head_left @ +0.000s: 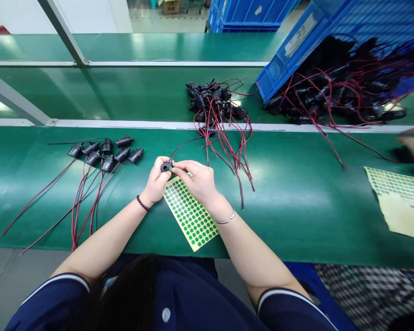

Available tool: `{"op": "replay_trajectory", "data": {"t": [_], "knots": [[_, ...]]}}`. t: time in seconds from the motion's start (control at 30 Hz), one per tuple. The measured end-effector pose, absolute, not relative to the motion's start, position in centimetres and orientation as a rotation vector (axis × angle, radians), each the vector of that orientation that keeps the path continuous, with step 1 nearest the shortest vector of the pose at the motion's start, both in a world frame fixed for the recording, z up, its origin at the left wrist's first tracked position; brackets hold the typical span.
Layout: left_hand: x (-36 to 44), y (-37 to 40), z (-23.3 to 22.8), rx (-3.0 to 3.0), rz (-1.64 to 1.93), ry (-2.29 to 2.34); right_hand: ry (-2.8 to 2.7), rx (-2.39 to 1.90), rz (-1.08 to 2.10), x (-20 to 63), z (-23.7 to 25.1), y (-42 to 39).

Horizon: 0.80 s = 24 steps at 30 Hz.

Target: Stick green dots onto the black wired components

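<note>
Your left hand (156, 180) pinches the black connector (166, 166) closed-fingered, your right hand (197, 179) touching it from the right, fingertips pinched, sticker sheet (190, 214) just below on the counter (296, 202).

Both hands' fingers (179, 169) pinch a black connector (166, 166) (red-wired).

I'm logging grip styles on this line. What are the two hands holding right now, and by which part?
Both the left hand and right hand pinch one small black connector by its body with the fingertips; its red wire hangs free.
</note>
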<state>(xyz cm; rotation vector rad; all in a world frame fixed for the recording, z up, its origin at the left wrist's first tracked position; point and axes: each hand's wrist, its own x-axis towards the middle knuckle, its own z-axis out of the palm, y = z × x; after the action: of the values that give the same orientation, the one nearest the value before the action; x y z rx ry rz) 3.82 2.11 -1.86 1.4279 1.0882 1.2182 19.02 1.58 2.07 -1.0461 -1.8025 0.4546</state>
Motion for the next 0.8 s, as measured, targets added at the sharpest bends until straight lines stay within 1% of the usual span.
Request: {"op": "replay_trajectory", "data": {"t": [0.27, 0.57, 0.7, 0.8], "knots": [[3.9, 2.2, -2.0, 1.401, 1.188, 1.068, -1.784, -1.172, 0.49, 19.1, 2.0, 1.7], [4.4, 1.8, -1.4, 1.351, 1.282, 1.068, -1.796, -1.075, 0.46, 18.9, 1.6, 1.7], [4.1, 2.1, 1.3, 1.42, 1.4, 1.011, -1.773, -1.014, 0.389, 19.2, 2.3, 1.5], [1.3, 1.5, 5.8, 1.452, 1.704, 0.957, -1.699, -0.999, 0.334, 19.6, 2.8, 1.5]]}}
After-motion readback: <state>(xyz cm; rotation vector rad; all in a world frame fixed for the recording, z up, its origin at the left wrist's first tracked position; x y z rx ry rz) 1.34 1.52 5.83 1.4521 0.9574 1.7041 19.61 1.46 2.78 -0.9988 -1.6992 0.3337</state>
